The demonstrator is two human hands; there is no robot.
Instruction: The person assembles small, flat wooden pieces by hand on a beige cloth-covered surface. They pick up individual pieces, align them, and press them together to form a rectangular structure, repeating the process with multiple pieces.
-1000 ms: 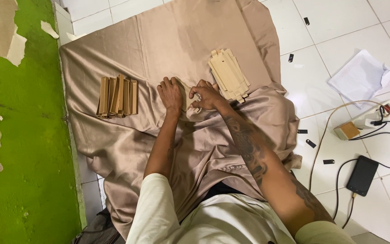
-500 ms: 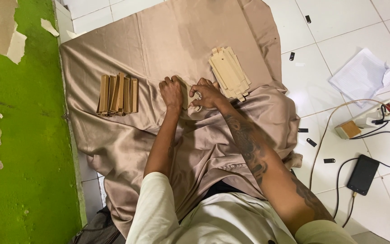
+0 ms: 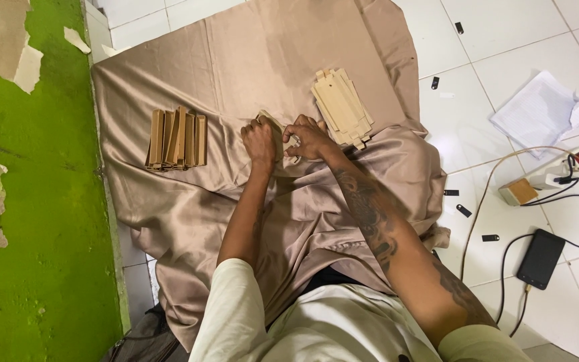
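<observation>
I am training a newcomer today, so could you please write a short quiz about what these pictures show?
1. True or false: both hands are on one small cardboard piece.
2. Which lies nearer the green wall? A. the folded brown pieces B. the flat pale stack
3. What dark flat thing lies on the white tiles with a cable?

Key:
1. True; left hand and right hand meet on it over the tan cloth.
2. A.
3. A phone, beside the power strip.
</observation>
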